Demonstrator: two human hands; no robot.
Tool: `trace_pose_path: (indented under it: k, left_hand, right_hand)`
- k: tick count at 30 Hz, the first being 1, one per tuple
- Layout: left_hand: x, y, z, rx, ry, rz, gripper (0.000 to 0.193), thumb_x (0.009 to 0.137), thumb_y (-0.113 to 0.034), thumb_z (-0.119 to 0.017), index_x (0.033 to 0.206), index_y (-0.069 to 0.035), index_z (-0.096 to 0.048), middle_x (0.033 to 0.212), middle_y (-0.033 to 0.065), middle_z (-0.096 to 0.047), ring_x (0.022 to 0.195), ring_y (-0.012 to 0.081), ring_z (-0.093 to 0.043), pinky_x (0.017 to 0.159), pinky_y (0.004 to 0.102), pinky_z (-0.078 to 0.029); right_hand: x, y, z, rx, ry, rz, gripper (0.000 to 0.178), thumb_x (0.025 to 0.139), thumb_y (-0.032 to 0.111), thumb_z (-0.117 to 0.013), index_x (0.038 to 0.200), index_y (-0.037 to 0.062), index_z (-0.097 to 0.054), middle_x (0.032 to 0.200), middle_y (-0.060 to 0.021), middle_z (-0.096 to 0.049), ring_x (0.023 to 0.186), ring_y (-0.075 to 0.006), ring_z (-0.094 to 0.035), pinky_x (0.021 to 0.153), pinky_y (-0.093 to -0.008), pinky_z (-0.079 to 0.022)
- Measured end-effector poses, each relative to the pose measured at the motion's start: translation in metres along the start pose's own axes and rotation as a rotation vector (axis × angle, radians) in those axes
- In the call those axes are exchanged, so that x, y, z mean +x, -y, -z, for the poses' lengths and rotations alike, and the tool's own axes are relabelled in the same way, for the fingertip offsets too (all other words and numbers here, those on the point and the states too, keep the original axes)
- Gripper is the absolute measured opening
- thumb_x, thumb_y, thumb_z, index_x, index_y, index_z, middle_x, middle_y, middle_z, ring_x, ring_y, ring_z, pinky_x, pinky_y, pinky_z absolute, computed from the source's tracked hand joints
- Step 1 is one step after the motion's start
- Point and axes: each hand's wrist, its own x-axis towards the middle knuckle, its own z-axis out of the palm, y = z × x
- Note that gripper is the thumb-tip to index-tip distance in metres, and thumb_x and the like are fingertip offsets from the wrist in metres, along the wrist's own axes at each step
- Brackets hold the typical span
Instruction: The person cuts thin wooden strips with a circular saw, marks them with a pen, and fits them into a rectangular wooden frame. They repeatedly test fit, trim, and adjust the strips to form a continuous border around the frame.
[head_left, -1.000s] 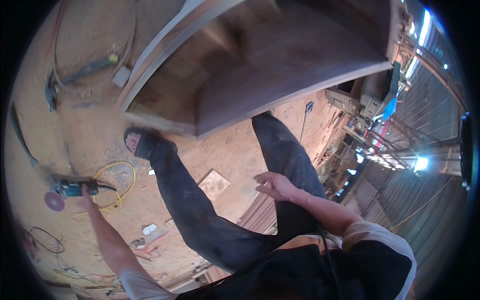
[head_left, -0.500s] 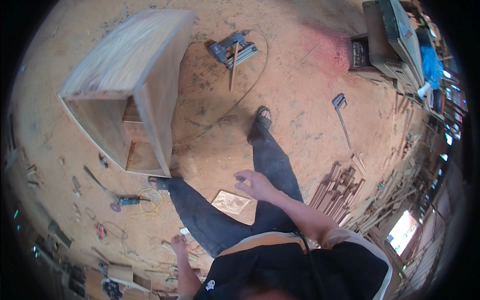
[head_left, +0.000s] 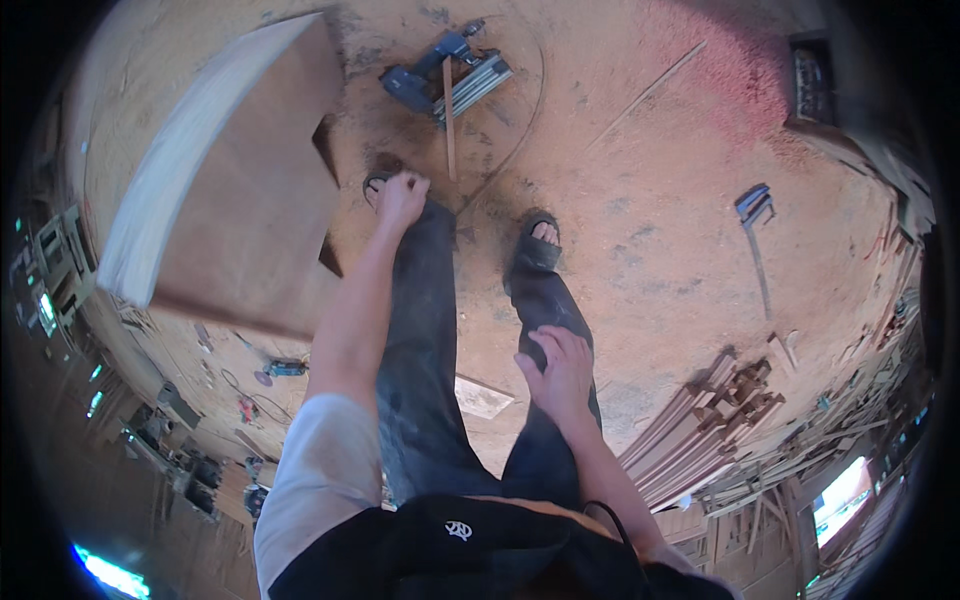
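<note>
My left hand (head_left: 402, 200) reaches forward above my left foot, its fingers curled in and no object visible in them. Closest to it on the floor are a dark blue-grey nail gun (head_left: 408, 90) with a silver magazine and a thin wooden stick (head_left: 449, 130) lying across the gun. Over my right thigh hangs my right hand (head_left: 562, 375), fingers apart, holding nothing. A large wooden box (head_left: 245, 180) stands on the left, its broad brown side toward me and its pale top edge lit. Neither hand touches the box.
A bar clamp (head_left: 756, 215) lies at right, beyond a stack of wood strips (head_left: 690, 430). A flat board (head_left: 482, 396) rests between my legs. Behind the box sits an angle grinder (head_left: 286, 369). A thin hose (head_left: 525, 140) curves beside the nail gun. Reddish powder (head_left: 740, 80) covers floor at upper right.
My left arm has swung from low beside me to far forward. The view has shifted, and the box's open end no longer shows. My right hand has moved slightly right.
</note>
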Motion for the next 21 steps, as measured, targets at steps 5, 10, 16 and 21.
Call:
trace_pose_path:
  k: [5, 10, 16, 21]
  left_hand:
    - [0.182, -0.057, -0.072, -0.050, -0.265, 0.040, 0.050, 0.094, -0.042, -0.065, 0.126, -0.004, -0.073, 0.122, 0.0255, -0.075, 0.119, 0.0449, -0.069, 0.104, 0.0544, -0.053]
    - [0.189, -0.075, -0.055, -0.005, 0.047, -0.108, 0.030, 0.092, -0.033, -0.071, 0.101, -0.006, -0.081, 0.098, 0.0214, -0.078, 0.091, 0.0351, -0.078, 0.076, 0.0465, -0.061]
    - [-0.055, -0.092, 0.166, -0.632, 0.044, -0.089, 0.031, 0.101, -0.028, -0.067, 0.112, 0.002, -0.071, 0.090, 0.0164, -0.074, 0.080, 0.0256, -0.074, 0.074, 0.0397, -0.057]
    - [-0.197, -0.041, 0.385, -1.233, -0.133, 0.105, 0.029, 0.110, -0.025, -0.063, 0.121, 0.001, -0.068, 0.095, 0.0096, -0.074, 0.077, 0.0183, -0.074, 0.069, 0.0321, -0.064]
  right_hand:
    - [0.027, -0.003, 0.001, -0.095, 0.065, -0.014, 0.041, 0.086, 0.032, -0.084, 0.118, 0.0069, -0.074, 0.114, -0.0116, -0.074, 0.106, -0.0316, -0.069, 0.095, -0.0442, -0.050]
    - [0.054, 0.025, 0.005, -0.076, 0.152, -0.050, 0.039, 0.087, 0.027, -0.083, 0.118, 0.0049, -0.073, 0.115, -0.0116, -0.074, 0.108, -0.0324, -0.068, 0.099, -0.0449, -0.051]
    - [0.126, 0.131, 0.037, 0.233, -0.183, 0.213, 0.041, 0.091, 0.014, -0.078, 0.129, 0.0012, -0.070, 0.131, -0.0208, -0.067, 0.124, -0.0388, -0.064, 0.107, -0.0496, -0.050]
    - [0.143, 0.318, 0.055, 0.292, 0.181, 0.684, 0.038, 0.089, 0.010, -0.081, 0.125, 0.0011, -0.072, 0.119, -0.0144, -0.073, 0.098, -0.0305, -0.074, 0.087, -0.0402, -0.060]
